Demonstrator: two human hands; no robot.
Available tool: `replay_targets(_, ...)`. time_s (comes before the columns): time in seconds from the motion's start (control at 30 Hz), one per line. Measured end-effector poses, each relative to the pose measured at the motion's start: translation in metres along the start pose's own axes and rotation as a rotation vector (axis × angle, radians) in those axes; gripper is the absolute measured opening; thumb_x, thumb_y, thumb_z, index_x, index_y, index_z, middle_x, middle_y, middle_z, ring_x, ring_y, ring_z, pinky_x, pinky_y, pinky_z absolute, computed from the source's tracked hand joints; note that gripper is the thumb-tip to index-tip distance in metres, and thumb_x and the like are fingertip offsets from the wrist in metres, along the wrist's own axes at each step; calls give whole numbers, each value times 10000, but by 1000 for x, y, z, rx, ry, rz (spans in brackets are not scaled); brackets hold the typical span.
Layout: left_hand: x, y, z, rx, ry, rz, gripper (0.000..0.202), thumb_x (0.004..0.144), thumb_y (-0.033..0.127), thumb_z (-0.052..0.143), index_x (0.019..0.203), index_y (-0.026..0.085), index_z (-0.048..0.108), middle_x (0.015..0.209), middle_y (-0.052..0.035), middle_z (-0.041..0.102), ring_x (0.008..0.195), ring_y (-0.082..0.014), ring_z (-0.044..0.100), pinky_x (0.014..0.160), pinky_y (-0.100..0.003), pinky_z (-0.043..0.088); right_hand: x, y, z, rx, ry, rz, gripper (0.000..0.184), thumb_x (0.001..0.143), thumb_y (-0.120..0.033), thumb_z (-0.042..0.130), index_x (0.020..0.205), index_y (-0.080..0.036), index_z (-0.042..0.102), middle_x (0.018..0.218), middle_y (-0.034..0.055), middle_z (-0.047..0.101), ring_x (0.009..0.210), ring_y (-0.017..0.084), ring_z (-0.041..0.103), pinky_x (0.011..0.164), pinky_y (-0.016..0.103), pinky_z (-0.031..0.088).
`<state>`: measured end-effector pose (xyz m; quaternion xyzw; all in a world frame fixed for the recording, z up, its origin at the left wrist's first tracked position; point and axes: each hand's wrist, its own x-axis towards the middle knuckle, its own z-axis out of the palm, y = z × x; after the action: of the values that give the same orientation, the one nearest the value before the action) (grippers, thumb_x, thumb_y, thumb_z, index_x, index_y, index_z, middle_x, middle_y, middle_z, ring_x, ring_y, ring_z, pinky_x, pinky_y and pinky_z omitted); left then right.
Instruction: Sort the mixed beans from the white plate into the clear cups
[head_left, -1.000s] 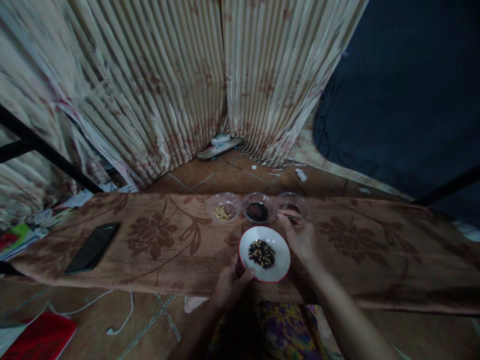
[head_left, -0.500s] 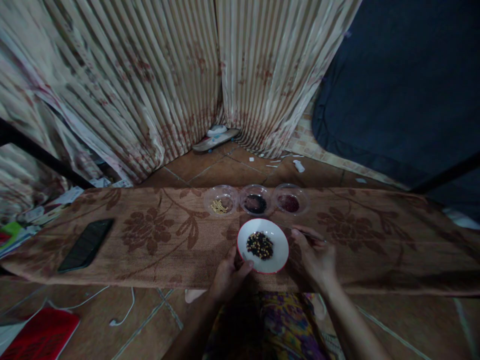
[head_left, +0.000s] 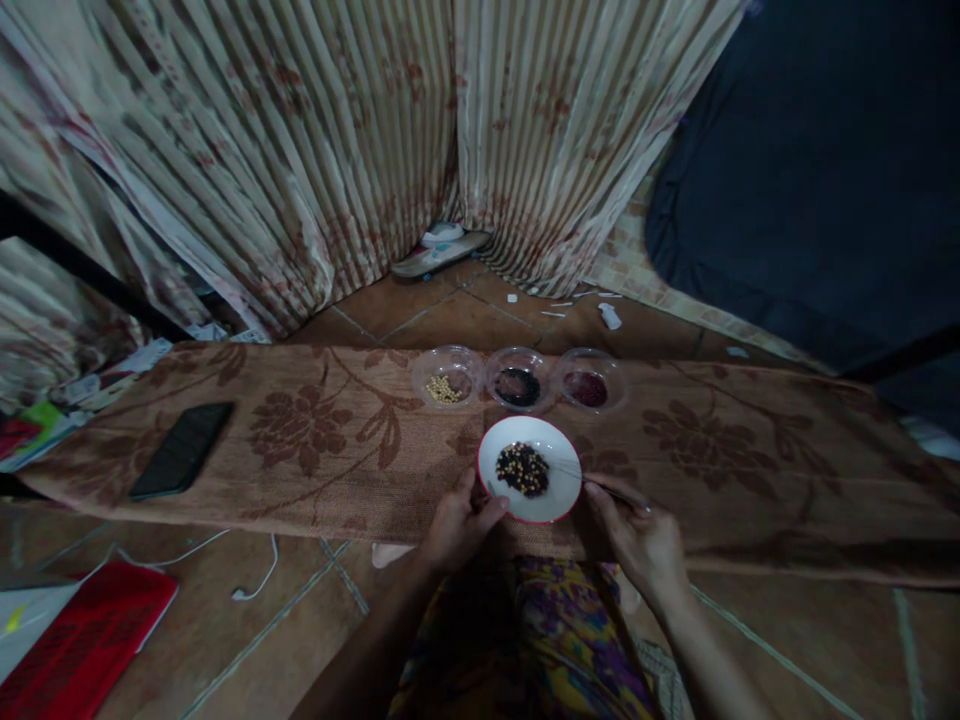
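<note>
A white bowl [head_left: 561, 495] with a red rim holds a mix of black and pale yellow beans [head_left: 523, 470]. My left hand [head_left: 463, 522] grips its lower left edge, thumb over the rim and fingers against the outside. In my right hand [head_left: 636, 530] is a thin metal fork-like utensil [head_left: 568, 467]; its pronged tip reaches over the bowl's right rim, beside the beans. Behind the bowl stand three clear plastic bowls in a row: the left one [head_left: 466, 362] has pale yellow beans, the middle one [head_left: 517, 356] black beans, the right one [head_left: 611, 372] dark red beans.
A brown flowered cloth [head_left: 720, 510] covers the low narrow table. A dark phone [head_left: 182, 450] lies at its left. On the tiled floor are a red bag or packet [head_left: 97, 635], a white cable [head_left: 271, 570] and a skateboard [head_left: 442, 256]. Striped curtains [head_left: 360, 130] hang behind.
My right hand has brought the utensil's tip inward over the bowl, close to the beans. The camera view has shifted slightly, and my left hand keeps its hold on the bowl.
</note>
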<state>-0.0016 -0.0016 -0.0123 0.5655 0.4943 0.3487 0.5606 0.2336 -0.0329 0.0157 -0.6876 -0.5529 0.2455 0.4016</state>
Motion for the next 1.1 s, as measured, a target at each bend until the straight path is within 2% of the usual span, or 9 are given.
replay_targets(0.3, 0, 3, 0, -12, 5, -36, 576, 809, 355, 638, 1336, 200, 463, 1069, -37, 727, 980, -226, 674, 906, -342, 508, 1, 5, 9, -39, 5, -40, 341, 831, -503, 563, 914, -216, 728, 977, 73, 732, 894, 240, 683, 801, 360, 530)
replay_targets(0.47, 0, 3, 0, -29, 7, -17, 546, 809, 350, 640, 1313, 203, 488, 1073, -32, 725, 969, -215, 673, 887, -314, 514, 2, 7, 11, -67, 16, -78, 334, 837, -497, 555, 897, -220, 732, 937, 69, 738, 858, 235, 688, 791, 358, 531)
replay_targets(0.7, 0, 1, 1, -19, 9, -9, 522, 814, 351, 629, 1297, 201, 498, 1071, -33, 719, 982, -218, 667, 900, -322, 509, 3, 4, 13, -69, 14, -107, 333, 839, -489, 550, 877, -215, 735, 931, 68, 736, 820, 230, 692, 751, 344, 529)
replay_targets(0.93, 0, 2, 0, -1, -14, -30, 572, 823, 350, 622, 1346, 198, 449, 1077, -33, 721, 994, -219, 665, 911, -328, 501, 4, 4, 12, -72, -3, -118, 318, 849, -474, 548, 890, -221, 736, 941, 68, 730, 858, 230, 682, 775, 340, 516)
replay_targets(1.1, 0, 1, -1, -2, -15, -14, 524, 830, 349, 613, 1311, 186, 483, 1073, -37, 721, 983, -216, 667, 903, -321, 504, 3, 6, 12, -67, 7, -129, 312, 843, -466, 558, 883, -214, 738, 920, 69, 732, 818, 222, 685, 765, 337, 523)
